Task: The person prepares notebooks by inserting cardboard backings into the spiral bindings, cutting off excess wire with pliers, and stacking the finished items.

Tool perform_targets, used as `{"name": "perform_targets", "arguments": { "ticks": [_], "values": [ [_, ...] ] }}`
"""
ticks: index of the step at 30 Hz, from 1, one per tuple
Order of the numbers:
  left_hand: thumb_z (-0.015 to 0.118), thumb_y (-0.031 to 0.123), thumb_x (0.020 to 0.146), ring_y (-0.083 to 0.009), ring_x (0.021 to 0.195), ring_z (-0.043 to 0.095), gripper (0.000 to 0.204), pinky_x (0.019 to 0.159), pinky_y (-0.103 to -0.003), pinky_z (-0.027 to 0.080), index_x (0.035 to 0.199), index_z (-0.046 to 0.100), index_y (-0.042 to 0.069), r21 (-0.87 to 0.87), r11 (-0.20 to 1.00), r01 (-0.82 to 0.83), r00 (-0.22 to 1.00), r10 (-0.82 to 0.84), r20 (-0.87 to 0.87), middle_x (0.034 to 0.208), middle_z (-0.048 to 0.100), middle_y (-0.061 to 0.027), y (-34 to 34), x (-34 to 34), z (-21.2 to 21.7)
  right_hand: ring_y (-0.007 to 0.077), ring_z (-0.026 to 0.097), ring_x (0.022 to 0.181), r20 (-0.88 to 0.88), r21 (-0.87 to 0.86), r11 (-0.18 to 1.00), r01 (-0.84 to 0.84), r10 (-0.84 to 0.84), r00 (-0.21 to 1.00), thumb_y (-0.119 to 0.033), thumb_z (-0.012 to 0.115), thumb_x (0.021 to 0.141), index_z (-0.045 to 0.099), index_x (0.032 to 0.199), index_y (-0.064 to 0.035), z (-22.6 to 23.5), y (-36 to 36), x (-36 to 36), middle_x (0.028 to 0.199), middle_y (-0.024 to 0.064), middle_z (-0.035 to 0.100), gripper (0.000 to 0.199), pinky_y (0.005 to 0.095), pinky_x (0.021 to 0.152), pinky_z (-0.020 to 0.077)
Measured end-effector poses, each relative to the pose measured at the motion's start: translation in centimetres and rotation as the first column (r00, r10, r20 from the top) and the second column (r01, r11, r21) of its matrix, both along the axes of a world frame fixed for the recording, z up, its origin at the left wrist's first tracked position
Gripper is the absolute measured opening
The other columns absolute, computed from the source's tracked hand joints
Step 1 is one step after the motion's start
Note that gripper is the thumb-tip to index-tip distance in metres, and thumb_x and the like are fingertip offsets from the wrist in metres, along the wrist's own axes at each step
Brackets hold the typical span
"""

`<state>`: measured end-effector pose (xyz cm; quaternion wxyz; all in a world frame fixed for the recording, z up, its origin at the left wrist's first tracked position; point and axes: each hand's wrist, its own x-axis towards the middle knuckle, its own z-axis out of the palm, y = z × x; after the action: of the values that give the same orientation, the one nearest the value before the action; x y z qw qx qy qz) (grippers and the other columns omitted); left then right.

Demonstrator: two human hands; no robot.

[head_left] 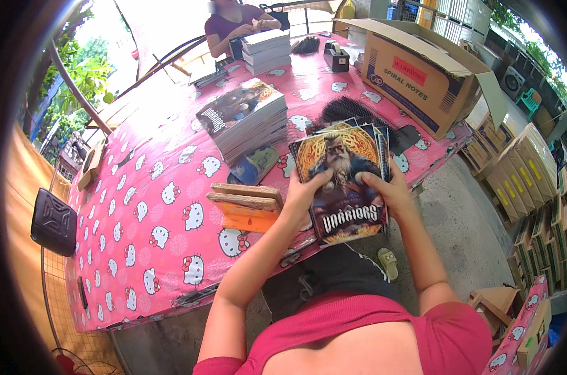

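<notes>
A stack of illustrated notebooks point(343, 215) is held upright over the table's near edge, its top cover showing a bearded warrior. My left hand point(309, 190) grips its left side, thumb on the cover. On the right side my right hand point(391, 190) holds it the same way, fingers hidden behind. The upper corners of the notebooks fan out unevenly. Just behind lies a heap of black spiral coils point(352, 112). A tall pile of similar notebooks point(249, 119) stands to the left, with a blue booklet point(255, 165) at its foot.
An orange and brown wooden block piece point(246, 209) stands near my left forearm. A large open cardboard box point(415, 78) occupies the table's right rear. Across the pink patterned tablecloth point(164, 228), a person point(239, 25) sits behind white book stacks point(266, 50). Beside them is a black tape dispenser point(337, 57).
</notes>
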<state>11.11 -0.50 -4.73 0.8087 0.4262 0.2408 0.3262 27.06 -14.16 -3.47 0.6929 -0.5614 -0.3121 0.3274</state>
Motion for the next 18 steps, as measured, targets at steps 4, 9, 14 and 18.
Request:
{"name": "perform_targets", "arguments": {
  "ticks": [4, 9, 14, 18],
  "values": [
    [0.08, 0.008, 0.072, -0.0191, 0.094, 0.061, 0.067, 0.076, -0.032, 0.054, 0.123, 0.036, 0.001, 0.282, 0.957, -0.059, 0.997, 0.041, 0.068, 0.109, 0.058, -0.0124, 2.2, 2.0, 0.8, 0.0155, 0.059, 0.097, 0.173, 0.233, 0.971, 0.05, -0.092, 0.981, -0.016, 0.081, 0.072, 0.047, 0.122, -0.002, -0.8, 2.3, 1.2, 0.108, 0.0083, 0.06, 0.061, 0.0301, 0.083, 0.0495],
    [0.081, 0.004, 0.069, -0.0223, 0.103, 0.059, 0.073, 0.091, -0.037, 0.048, 0.127, 0.036, -0.001, 0.513, 0.854, -0.084, 0.976, -0.033, 0.215, 0.113, 0.057, -0.014, 1.6, 0.5, 2.1, 0.0218, 0.053, 0.112, 0.176, 0.398, 0.916, 0.054, -0.134, 0.975, -0.016, 0.086, 0.065, 0.032, 0.133, -0.0012, 0.7, 0.6, 0.0, 0.123, 0.0124, 0.05, 0.088, 0.0351, 0.094, 0.0456],
    [0.087, 0.01, 0.058, -0.0216, 0.112, 0.053, 0.099, 0.1, -0.038, 0.039, 0.136, 0.026, -0.003, 0.517, 0.828, 0.217, 0.973, -0.223, -0.052, 0.121, 0.054, -0.0134, 0.9, -3.0, -0.8, 0.0263, 0.046, 0.121, 0.289, 0.258, 0.961, 0.096, -0.171, 0.942, -0.032, 0.095, 0.05, 0.009, 0.14, 0.0028, -3.1, -4.6, -2.1, 0.131, 0.0162, 0.04, 0.129, 0.0407, 0.104, 0.0357],
    [0.091, 0.012, 0.052, -0.0215, 0.116, 0.05, 0.109, 0.102, -0.036, 0.037, 0.138, 0.027, -0.003, 0.477, 0.837, 0.269, 0.962, -0.258, -0.09, 0.125, 0.052, -0.0118, 0.0, -3.5, -2.8, 0.0274, 0.043, 0.124, 0.406, 0.181, 0.983, -0.042, -0.035, 0.913, -0.045, 0.092, 0.048, 0.003, 0.143, 0.0037, -7.1, -5.4, -1.7, 0.136, 0.0173, 0.039, 0.139, 0.0409, 0.108, 0.0299]
  ]
}}
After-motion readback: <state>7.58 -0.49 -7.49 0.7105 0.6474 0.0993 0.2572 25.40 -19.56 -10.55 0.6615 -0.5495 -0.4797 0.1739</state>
